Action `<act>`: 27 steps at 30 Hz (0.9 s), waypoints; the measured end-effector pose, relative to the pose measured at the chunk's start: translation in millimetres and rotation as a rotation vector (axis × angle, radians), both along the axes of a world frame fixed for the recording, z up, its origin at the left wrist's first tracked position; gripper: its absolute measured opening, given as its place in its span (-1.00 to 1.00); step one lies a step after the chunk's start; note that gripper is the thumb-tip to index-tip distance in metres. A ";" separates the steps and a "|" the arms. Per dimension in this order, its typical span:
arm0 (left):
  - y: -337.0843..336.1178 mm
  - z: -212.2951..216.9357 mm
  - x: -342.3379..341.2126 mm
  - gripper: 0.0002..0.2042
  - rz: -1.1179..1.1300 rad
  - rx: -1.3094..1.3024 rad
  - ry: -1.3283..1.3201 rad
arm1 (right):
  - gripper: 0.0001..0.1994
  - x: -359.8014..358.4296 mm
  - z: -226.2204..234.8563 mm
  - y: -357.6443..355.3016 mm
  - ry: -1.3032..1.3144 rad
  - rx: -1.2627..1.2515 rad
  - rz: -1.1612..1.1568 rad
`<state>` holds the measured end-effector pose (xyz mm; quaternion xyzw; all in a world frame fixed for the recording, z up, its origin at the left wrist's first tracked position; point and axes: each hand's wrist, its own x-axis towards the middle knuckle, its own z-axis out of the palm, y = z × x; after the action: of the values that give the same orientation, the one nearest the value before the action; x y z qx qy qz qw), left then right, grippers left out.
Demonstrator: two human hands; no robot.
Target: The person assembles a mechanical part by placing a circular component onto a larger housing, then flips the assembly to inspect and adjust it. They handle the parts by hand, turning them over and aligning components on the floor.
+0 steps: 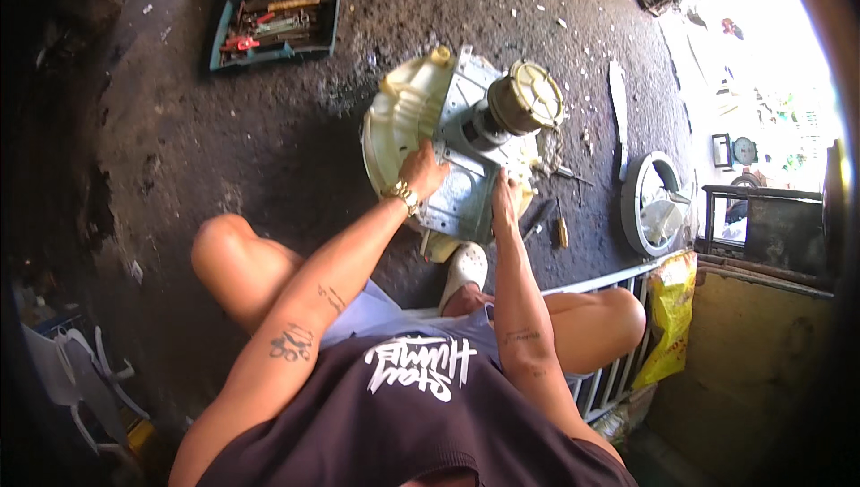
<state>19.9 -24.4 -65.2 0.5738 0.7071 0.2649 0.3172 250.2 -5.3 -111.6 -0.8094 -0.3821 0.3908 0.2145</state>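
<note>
In front of me on the ground lies a round cream plastic tub base [405, 111], with a perforated metal plate [455, 193] fixed across it. A motor [528, 100] with a cream round cap is mounted on the plate's far right. My left hand [425, 172], with a gold watch at its wrist, is closed at the plate's left edge; whatever its fingers hold is hidden. On the opposite side, my right hand [505, 202] grips the plate's right edge. Its fingertips are partly out of sight.
A teal toolbox [333, 5] full of hand tools lies open at far left. Right of the tub are a screwdriver [563, 231] and a grey ring [631, 209] with parts inside. A yellow bag [670, 317] hangs by the white metal rack [632, 303]. My shoe [468, 268] touches near the tub.
</note>
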 end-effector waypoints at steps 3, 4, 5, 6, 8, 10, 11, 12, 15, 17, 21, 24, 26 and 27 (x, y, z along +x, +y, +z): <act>6.6 -1.5 -7.4 -0.44 -0.056 -0.086 -0.165 | -0.48 21.1 -21.1 -19.1 0.151 0.100 -0.068; 3.6 0.4 -9.7 -0.45 -0.053 -0.110 -0.155 | -0.50 20.8 -13.1 -23.6 0.235 0.175 -0.050; 3.0 5.8 -11.8 -0.46 -0.060 -0.079 -0.162 | -0.52 15.3 1.5 -23.2 0.251 0.183 -0.119; 0.6 12.5 -12.6 -0.47 -0.068 -0.044 -0.170 | -0.54 10.5 20.9 -23.9 0.298 0.220 -0.150; -6.9 32.4 -15.4 -0.48 -0.070 0.006 -0.192 | -0.58 -3.5 58.4 -30.0 0.341 0.161 -0.258; -10.8 58.8 -19.7 -0.47 -0.079 0.072 -0.232 | -0.62 -10.5 92.2 -36.1 0.395 0.321 -0.222; -8.2 74.4 -22.4 -0.46 -0.102 0.154 -0.272 | -0.63 -14.5 106.8 -38.4 0.426 0.419 -0.247; -4.9 91.0 -22.9 -0.45 -0.112 0.233 -0.311 | -0.63 -10.7 124.7 -36.7 0.450 0.474 -0.187; 19.3 157.9 -23.1 -0.40 -0.124 0.467 -0.317 | -0.66 -4.1 189.7 -11.5 0.521 0.942 0.003; 43.7 215.5 -25.1 -0.41 -0.196 0.643 -0.357 | -0.67 -2.2 243.8 9.3 0.520 1.122 0.011; 90.0 337.5 -26.1 -0.50 -0.314 1.065 -0.297 | -0.48 -1.4 367.9 46.1 0.317 1.281 0.093; 96.6 387.7 -25.7 -0.67 -0.369 1.071 -0.486 | -0.48 -5.4 422.9 43.0 0.314 1.359 0.126; 97.0 397.2 -20.0 -0.76 -0.283 1.241 -0.436 | -0.47 -4.4 434.0 36.8 0.273 1.362 0.130; 91.3 389.5 -16.7 -0.75 -0.256 1.240 -0.447 | -0.47 -2.9 429.2 33.0 0.254 1.353 0.128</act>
<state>3.1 66.9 324.4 0.6604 0.2677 0.6948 0.0969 247.3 27.7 317.6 -0.4216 -0.5607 0.1701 0.6920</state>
